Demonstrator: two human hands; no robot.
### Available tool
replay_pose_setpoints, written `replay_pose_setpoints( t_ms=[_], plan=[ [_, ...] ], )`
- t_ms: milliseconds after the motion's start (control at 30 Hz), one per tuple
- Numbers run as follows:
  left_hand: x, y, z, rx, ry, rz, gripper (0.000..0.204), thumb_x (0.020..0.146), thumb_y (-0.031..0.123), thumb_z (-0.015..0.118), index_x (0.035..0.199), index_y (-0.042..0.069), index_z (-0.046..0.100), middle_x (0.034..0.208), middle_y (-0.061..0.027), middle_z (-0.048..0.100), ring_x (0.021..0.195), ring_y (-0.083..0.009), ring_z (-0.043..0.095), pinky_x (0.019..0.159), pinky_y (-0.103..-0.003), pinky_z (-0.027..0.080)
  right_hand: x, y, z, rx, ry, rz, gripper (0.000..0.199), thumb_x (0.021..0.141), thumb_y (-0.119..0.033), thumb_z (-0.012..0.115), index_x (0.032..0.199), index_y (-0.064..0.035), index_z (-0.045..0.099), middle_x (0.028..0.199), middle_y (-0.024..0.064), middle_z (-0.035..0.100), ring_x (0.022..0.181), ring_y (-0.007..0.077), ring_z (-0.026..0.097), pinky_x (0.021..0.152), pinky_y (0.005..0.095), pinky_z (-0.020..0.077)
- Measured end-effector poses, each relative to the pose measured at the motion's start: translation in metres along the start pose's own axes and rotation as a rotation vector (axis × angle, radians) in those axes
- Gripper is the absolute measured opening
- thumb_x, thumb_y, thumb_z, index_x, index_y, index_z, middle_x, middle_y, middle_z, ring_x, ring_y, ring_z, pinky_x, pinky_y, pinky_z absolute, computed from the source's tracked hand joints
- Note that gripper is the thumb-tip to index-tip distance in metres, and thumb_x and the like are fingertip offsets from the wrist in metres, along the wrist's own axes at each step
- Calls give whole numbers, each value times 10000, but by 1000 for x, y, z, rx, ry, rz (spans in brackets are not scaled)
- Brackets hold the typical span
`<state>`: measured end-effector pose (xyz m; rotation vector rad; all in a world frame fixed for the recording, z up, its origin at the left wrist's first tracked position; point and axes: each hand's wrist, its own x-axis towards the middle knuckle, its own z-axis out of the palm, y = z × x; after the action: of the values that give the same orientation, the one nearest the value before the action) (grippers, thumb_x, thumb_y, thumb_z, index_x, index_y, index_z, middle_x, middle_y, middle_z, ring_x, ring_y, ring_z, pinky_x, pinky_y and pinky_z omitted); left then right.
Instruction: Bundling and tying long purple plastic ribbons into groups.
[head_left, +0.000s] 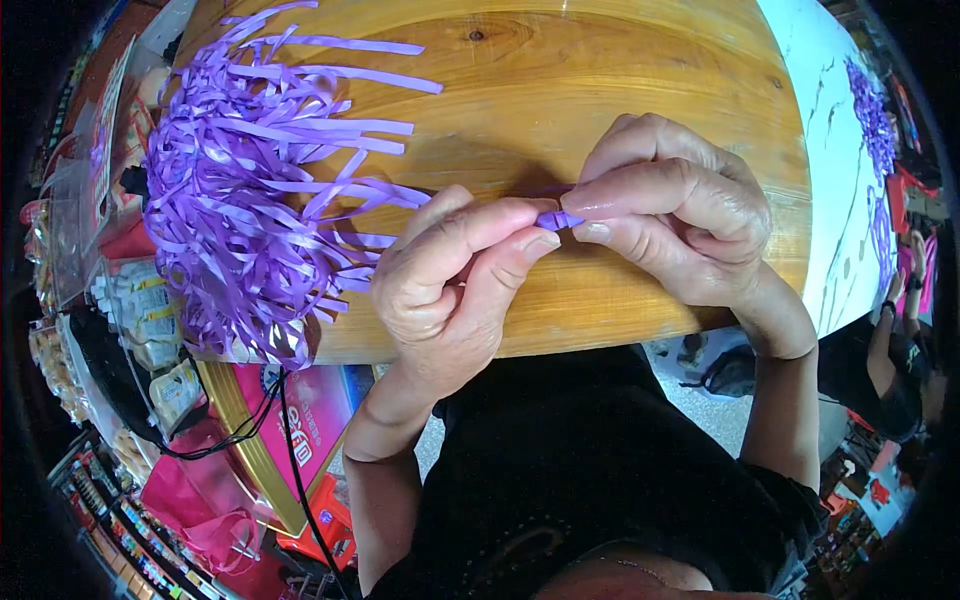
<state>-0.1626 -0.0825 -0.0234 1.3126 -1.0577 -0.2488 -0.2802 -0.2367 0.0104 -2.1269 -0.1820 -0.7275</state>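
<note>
Above the wooden table, my left hand [445, 275] and my right hand [685, 210] meet fingertip to fingertip. Between them is a small folded piece of purple ribbon [558, 221], pinched by thumb and forefinger on each side. Its shape is mostly covered by the fingers, so I cannot tell whether it is knotted or only folded. A large tangled heap of purple ribbons [240, 190] lies to the left of my left hand. Several cut ends from it stretch rightward over the wood, some passing behind that hand.
The wooden table [620, 70] has a curved right edge beside a white marbled surface [815, 130], where more purple ribbons [872, 120] lie. Bagged goods [150, 320], a gold-framed pink board [300, 420] and black cables [285, 430] are at the left. Another person [885, 370] is at the far right.
</note>
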Motion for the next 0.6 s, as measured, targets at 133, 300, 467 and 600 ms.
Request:
replay_pose_setpoints(
  t_ms=[133,300,467,600],
  plan=[
    [0,0,1,-22,13,-9,208,710,-35,727,904,-1,659,705,-59,608,578,-127,509,512,-228,387,-1,1,1,4,-2,7,195,740,-11,703,926,-5,646,831,120,618,690,178,599,559,254,454],
    [1,0,0,14,-2,5,204,710,-32,727,902,-3,662,693,-64,605,569,-128,507,503,-230,385,0,1,2,-10,-1,19,200,732,-15,710,923,-5,653,825,119,620,683,174,603,546,248,455],
    [2,2,-3,80,-45,16,219,696,-25,738,901,-3,666,686,-72,604,544,-138,499,482,-238,375,0,0,1,-22,-10,32,191,719,-21,723,899,-3,662,795,114,617,665,173,601,530,244,452],
    [7,4,-5,190,-90,158,250,667,-10,760,899,-9,666,648,-67,577,505,-141,471,447,-244,350,1,-5,-3,-29,-20,58,180,713,-17,730,882,-3,669,783,113,616,649,170,598,514,240,445]
  ],
)
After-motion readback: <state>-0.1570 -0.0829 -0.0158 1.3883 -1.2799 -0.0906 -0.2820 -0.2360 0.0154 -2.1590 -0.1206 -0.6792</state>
